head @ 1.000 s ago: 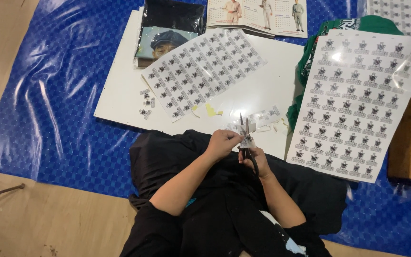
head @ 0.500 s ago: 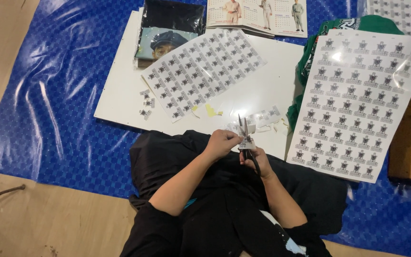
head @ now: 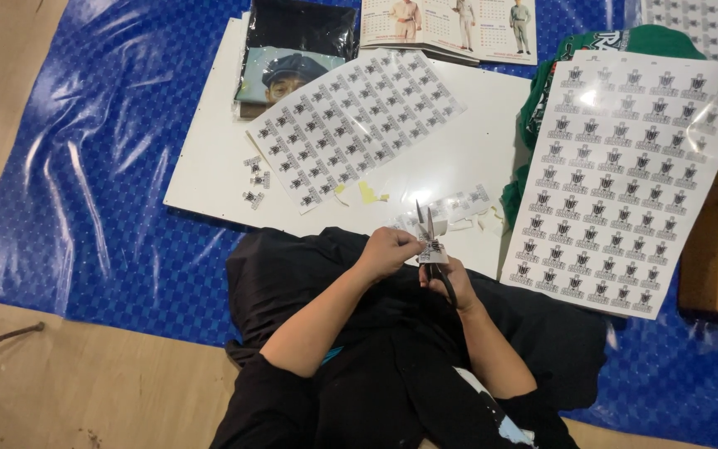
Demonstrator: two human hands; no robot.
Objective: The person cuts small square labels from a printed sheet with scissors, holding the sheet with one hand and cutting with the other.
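Right hand (head: 446, 278) scissors (head: 430, 241) cutting sticker strip (head: 430, 249).

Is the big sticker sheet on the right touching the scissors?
Apart. The head view shows the scissors held in the right hand, with a strip of white board showing between them and the big sticker sheet.

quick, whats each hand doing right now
Left hand: closed, pinching a small printed sticker piece.
Right hand: closed around the scissors, blades pointing up at the piece.
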